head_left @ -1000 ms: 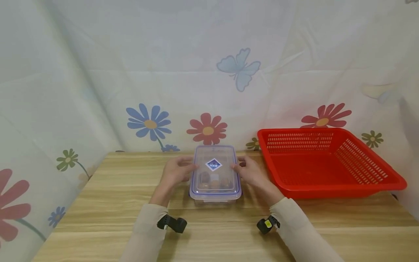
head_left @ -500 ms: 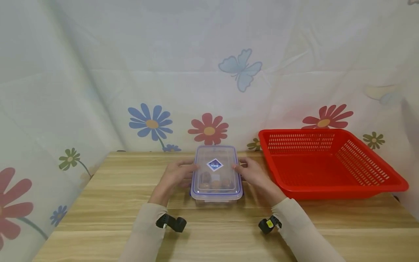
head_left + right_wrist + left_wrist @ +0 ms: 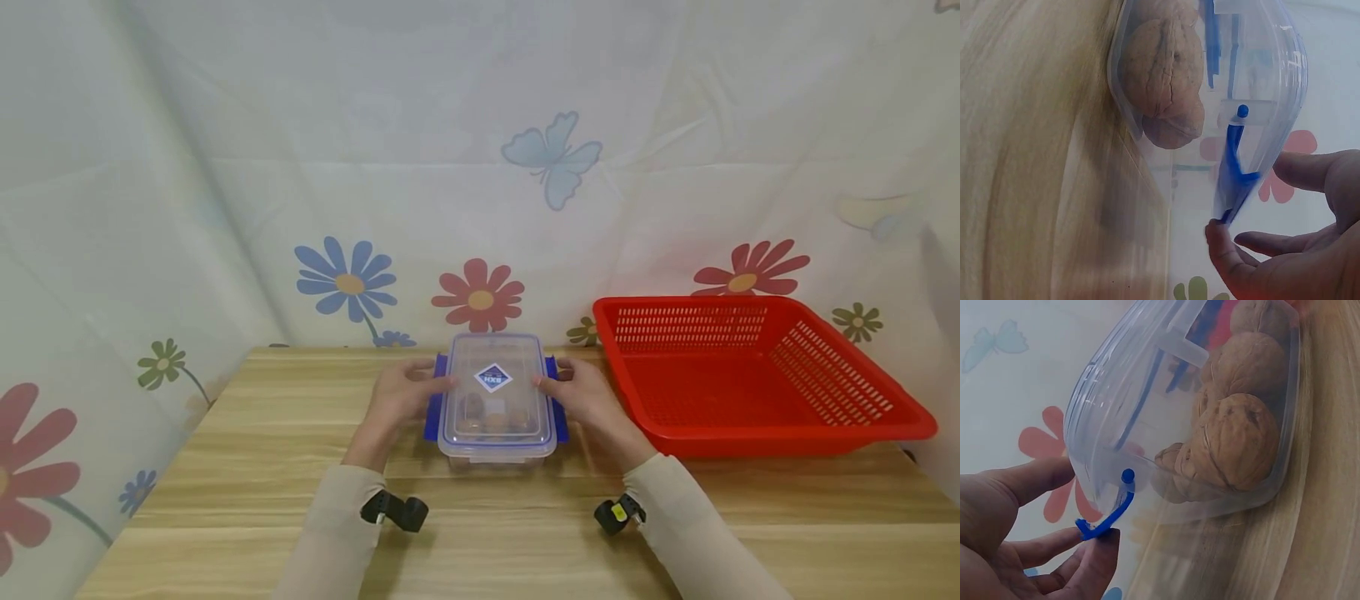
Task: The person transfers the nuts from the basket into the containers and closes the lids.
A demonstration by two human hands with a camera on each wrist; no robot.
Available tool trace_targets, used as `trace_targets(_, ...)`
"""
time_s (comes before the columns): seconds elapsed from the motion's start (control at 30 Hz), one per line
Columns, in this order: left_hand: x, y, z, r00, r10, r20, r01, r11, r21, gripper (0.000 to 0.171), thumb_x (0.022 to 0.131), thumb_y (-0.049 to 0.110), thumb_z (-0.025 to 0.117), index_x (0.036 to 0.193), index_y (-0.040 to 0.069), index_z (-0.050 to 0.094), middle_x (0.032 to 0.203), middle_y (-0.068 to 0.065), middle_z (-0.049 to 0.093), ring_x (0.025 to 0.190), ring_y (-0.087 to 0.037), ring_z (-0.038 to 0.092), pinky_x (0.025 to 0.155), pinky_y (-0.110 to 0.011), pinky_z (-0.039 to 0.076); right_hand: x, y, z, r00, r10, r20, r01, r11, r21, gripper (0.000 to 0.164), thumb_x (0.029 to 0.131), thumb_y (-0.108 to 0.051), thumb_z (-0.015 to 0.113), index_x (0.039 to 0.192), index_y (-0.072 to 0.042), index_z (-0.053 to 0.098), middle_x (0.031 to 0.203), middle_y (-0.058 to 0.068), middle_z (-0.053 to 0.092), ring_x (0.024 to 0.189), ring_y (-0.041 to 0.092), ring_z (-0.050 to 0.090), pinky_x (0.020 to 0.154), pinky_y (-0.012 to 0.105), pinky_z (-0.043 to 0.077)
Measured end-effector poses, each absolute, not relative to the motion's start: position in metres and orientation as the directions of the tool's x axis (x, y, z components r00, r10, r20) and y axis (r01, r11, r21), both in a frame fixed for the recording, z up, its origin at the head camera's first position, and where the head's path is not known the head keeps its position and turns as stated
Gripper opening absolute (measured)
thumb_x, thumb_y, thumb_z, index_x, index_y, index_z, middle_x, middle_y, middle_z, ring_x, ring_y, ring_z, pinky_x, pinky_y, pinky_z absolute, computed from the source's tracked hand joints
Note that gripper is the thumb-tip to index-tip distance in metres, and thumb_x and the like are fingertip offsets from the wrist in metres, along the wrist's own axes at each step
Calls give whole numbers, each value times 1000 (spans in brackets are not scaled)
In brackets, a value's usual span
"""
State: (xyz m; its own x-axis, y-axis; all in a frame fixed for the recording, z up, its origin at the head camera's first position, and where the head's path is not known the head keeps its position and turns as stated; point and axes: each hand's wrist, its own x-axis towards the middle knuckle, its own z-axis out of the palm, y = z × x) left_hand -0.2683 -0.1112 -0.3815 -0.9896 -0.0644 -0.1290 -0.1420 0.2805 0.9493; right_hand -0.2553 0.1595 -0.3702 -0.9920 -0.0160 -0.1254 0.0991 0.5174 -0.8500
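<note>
A clear plastic food container with a blue-lined lid stands on the table. Walnuts show through its wall in both wrist views. Along its sides, the left blue latch and the right blue latch stick outward. My left hand has its thumb at the lid's edge and its fingertips under the left latch. On the other side my right hand holds the same way, thumb at the lid and fingertips against the right latch. The lid sits on the container.
A red slotted plastic basket stands close by on the right, near the right forearm. Behind the wooden table hangs a white flowered curtain.
Both blue side latches have swung up and outward from the container's sides under my fingers. The container and the basket have stayed in place.
</note>
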Motion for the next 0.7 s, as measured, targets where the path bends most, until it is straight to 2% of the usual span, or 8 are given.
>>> trace_targets(0.17,-268,-109,-379,-993,-78,-90,-111,334,936,66,92,20,86,146,-5,58,132,-30,66,108,-42,73,89,-45,65,-256,160,-370,-996,-7,-90,73,516,-854,64,104,-23,71,155,5,46,141,30,61,119,45,68,97,55,60)
trace_targets(0.43,-265,-107,-377,-996,-77,-53,-77,339,938,49,92,16,85,133,-4,69,122,-25,72,100,-38,76,82,-41,67,-256,158,-371,-998,18,-62,62,501,-863,48,102,-20,73,142,3,62,126,23,71,105,36,73,94,47,64)
trace_targets(0.7,-263,-104,-377,-996,-79,-41,-67,374,925,49,92,19,86,133,-2,71,121,-23,74,98,-34,77,82,-40,67,-257,158,-371,-998,16,-56,57,506,-860,46,101,-20,75,140,3,64,121,21,73,99,33,74,91,44,65)
